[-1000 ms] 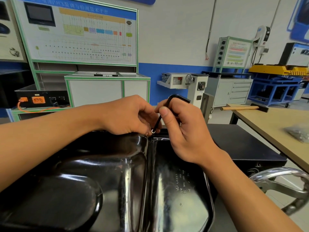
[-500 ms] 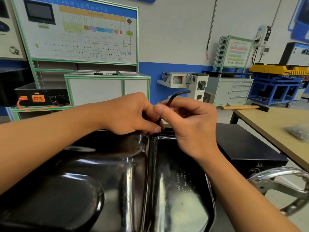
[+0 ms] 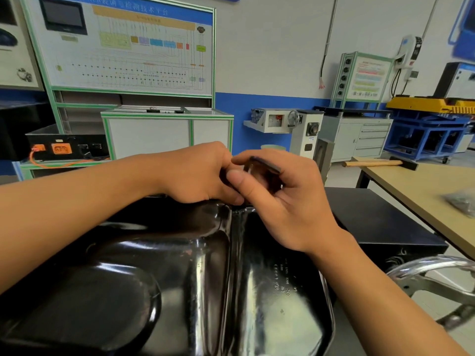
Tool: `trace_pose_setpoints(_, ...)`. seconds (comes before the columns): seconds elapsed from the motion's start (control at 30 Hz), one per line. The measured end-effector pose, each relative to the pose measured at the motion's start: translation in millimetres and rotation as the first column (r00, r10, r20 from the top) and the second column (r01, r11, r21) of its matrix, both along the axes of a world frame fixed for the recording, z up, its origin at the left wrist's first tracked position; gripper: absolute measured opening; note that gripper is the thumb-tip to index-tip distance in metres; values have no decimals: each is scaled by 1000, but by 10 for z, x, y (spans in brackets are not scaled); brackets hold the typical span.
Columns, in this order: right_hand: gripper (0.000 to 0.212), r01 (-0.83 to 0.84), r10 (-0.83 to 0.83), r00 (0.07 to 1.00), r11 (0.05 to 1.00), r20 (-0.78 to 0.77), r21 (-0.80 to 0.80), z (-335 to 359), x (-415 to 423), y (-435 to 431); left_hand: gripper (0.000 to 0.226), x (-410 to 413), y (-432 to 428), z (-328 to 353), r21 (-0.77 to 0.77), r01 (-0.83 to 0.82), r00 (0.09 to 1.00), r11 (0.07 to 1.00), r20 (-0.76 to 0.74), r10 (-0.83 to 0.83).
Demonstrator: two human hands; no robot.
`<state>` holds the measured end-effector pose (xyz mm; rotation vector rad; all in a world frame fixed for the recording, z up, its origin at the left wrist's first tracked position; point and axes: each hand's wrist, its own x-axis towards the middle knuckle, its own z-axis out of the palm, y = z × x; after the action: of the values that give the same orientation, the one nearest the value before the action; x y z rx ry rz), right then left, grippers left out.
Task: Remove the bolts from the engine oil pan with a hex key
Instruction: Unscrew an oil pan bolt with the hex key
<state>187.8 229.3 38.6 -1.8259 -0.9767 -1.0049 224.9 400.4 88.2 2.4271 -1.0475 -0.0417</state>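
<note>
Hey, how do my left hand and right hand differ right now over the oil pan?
The right hand pinches the bent top of the hex key, thumb side toward the camera. The left hand shows its back, fingers curled down, and what it holds is hidden. Both meet at the far rim of the oil pan.

White wall [image 3: 270,47] with a blue lower band. A green-framed diagram board [image 3: 128,44] stands behind a white cabinet [image 3: 167,136]. Right of them stand a grey drawer cabinet [image 3: 359,140] and a blue cart [image 3: 431,134]. A hammer [image 3: 372,163] lies at the far edge of the wooden desk [image 3: 416,183].
</note>
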Motion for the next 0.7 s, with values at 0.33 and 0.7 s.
trace_pose_setpoints(0.33,17,4,-3,999,1000,-50,20,41,21,-19,52,-16,7,0,-84,42,997,996,-54,-47)
trace_pose_setpoints(0.7,21,39,-16,993,982,-121,187,156,-107,-175,32,-64,-25,3,-357,9,977,934,-194,-84)
